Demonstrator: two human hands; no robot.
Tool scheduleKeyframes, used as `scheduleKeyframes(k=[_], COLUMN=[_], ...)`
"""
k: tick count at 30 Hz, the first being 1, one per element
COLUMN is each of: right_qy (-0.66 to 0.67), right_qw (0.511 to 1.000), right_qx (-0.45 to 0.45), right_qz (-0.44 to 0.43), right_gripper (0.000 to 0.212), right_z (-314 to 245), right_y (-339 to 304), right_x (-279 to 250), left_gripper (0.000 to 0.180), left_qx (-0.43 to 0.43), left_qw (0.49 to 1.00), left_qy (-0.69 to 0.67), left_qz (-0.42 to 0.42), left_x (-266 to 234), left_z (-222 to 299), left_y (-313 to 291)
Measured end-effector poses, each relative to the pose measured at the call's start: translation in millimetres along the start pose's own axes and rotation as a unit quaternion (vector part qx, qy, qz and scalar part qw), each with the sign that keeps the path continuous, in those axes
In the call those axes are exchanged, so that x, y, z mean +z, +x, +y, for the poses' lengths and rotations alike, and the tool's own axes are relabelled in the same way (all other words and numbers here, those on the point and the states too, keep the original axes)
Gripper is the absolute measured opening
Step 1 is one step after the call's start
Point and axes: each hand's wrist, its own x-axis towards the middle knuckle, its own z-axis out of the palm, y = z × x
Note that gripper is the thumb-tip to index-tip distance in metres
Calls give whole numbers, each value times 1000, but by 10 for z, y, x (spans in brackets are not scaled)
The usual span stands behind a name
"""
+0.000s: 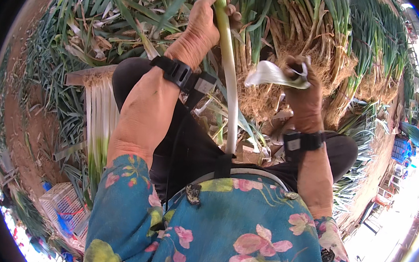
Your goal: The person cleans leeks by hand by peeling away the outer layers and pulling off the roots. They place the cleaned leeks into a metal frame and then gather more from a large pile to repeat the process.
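Note:
My left hand (pixel 201 29) is wrapped round a long leek (pixel 229 78) near its green part. The leek's white shank hangs down between my legs, smooth and bare. In my right hand (pixel 306 101), a few inches to the right of the shank, is a strip of pale leek skin (pixel 272 76), pinched between curled fingers and dangling leftward. Behind both hands lie unpeeled leeks (pixel 321 21) with dry brown outer leaves and shaggy roots (pixel 259 98). The tip of the held leek's green end is out of view at the top.
White peeled leeks (pixel 97 117) lie in a row by my left knee, roots against a board (pixel 78 78). Loose green leaves (pixel 104 29) and peelings heap up at the far left. A white plastic crate (pixel 65 207) stands at lower left, blue crates (pixel 401 149) far right.

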Motion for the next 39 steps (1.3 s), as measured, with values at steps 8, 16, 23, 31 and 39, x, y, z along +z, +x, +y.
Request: scheduleKeyframes(k=[8, 16, 23, 31, 39], right_qy=[-835, -628, -622, -569, -520], right_qw=[523, 770, 783, 816, 844], right_qx=[153, 69, 17, 98, 125], right_qz=[-71, -88, 16, -22, -25], right_gripper=[25, 35, 28, 22, 19], right_z=[-122, 594, 840, 854, 887], right_y=[-639, -248, -323, -400, -494], right_x=[-748, 164, 139, 56, 108], left_gripper=[29, 18, 17, 19, 25], left_qx=[76, 77, 109, 57, 50], left_qw=[994, 982, 961, 946, 936], left_qy=[42, 71, 114, 137, 181], left_qz=[67, 158, 229, 287, 298], left_x=[-140, -172, -143, -61, -22], left_z=[53, -106, -145, -244, -311], left_y=[123, 76, 62, -8, -45])
